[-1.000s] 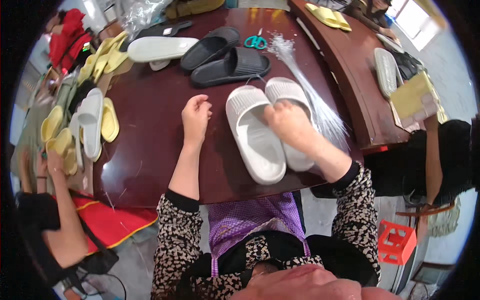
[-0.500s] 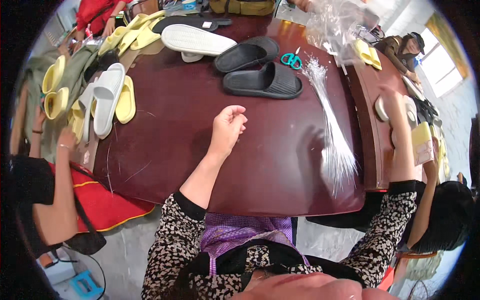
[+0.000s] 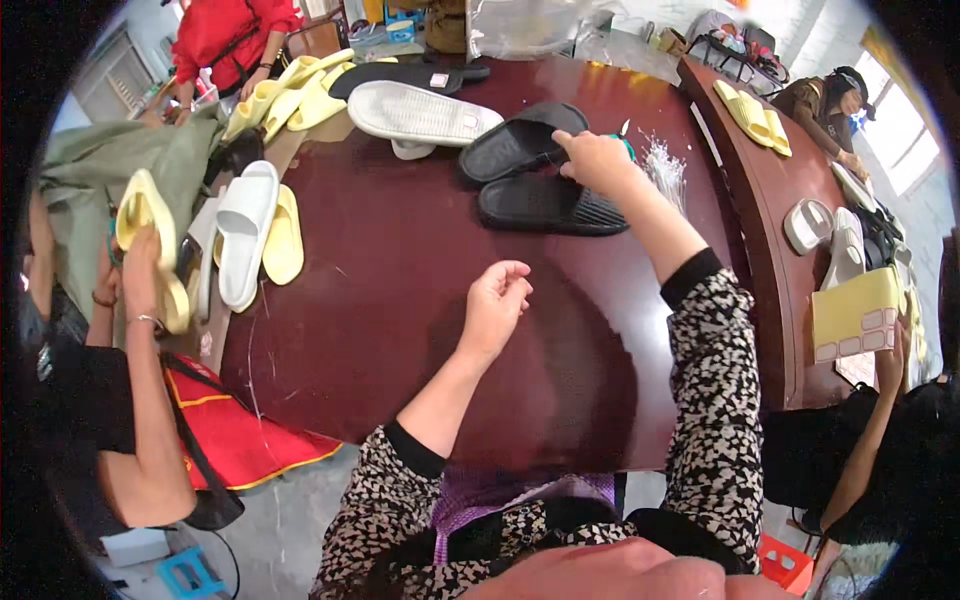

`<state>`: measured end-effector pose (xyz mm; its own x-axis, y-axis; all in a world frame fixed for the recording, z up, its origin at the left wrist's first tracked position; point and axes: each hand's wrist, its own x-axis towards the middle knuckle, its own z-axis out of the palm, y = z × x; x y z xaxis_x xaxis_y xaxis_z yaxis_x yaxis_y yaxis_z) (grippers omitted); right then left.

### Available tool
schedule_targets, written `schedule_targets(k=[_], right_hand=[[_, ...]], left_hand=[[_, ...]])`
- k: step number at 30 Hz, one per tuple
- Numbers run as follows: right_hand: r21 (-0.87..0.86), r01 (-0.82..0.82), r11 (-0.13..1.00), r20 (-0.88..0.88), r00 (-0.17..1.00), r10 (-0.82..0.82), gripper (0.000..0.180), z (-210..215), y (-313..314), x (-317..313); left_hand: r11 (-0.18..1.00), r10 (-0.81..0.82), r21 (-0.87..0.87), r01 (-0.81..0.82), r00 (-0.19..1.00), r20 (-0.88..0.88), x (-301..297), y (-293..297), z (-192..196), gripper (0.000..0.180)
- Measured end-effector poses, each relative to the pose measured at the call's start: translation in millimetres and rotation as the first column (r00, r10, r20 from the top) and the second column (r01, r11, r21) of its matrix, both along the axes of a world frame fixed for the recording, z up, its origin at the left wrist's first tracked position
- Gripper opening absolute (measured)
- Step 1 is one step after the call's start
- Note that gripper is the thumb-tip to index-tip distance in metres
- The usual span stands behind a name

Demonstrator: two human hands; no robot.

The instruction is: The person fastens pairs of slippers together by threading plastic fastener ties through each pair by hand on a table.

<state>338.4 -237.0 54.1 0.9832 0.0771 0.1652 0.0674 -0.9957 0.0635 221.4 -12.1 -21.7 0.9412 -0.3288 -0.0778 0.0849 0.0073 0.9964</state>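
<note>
My right hand (image 3: 603,165) reaches over a pair of black slippers, with index finger and thumb apart. It covers part of the far black slipper (image 3: 510,150); whether it touches the strap I cannot tell. The near black slipper (image 3: 535,205) lies just below it. Teal-handled scissors (image 3: 628,146) show partly behind the hand. A bundle of thin white ties (image 3: 664,170) is mostly hidden by my forearm. My left hand (image 3: 497,308) hovers over the table in front of the slippers, fingers loosely curled, thumb apart, nothing visible in it.
A white slipper (image 3: 425,113) lies at the table's far side. Grey-white slippers (image 3: 246,235) and a yellow one (image 3: 284,240) lie left, beside a co-worker's hands on a yellow slipper (image 3: 150,215). At right, another person holds a yellow card (image 3: 857,318) near a second table (image 3: 780,290).
My right hand has come from the right-hand table to the black slippers. My left hand keeps its curled pose. The view has shifted, and the left co-worker now holds up a yellow slipper.
</note>
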Motion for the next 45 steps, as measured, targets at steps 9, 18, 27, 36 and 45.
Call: schedule_targets(k=[9, 18, 27, 36, 45], right_hand=[[-0.214, 0.113, 0.970, -0.175, 0.973, -0.151, 0.025, -29, 11, 49], [-0.296, 0.111, 0.949, -0.054, 0.990, -0.133, 0.017, 31, 24, 0], [-0.441, 0.153, 0.884, 0.031, 0.987, -0.155, 0.012, 60, -78, -98], [-0.316, 0.657, 0.685, 0.282, 0.754, -0.593, 0.017, 27, -287, -155], [-0.197, 0.750, 0.631, 0.341, 0.656, -0.674, 0.026, -20, -382, -171]], left_hand=[[1.000, -0.028, -0.014, 0.028, 1.000, -0.014, -2, 3, 4, 0.017], [0.999, -0.032, -0.034, 0.032, 0.999, -0.005, 9, 13, 2, 0.018], [0.998, 0.014, 0.060, -0.014, 1.000, -0.004, 16, 5, 2, 0.024], [0.998, 0.044, 0.032, -0.050, 0.986, 0.161, 39, -15, -44, 0.021], [0.985, 0.065, 0.144, -0.091, 0.982, 0.175, 53, -30, -52, 0.025]])
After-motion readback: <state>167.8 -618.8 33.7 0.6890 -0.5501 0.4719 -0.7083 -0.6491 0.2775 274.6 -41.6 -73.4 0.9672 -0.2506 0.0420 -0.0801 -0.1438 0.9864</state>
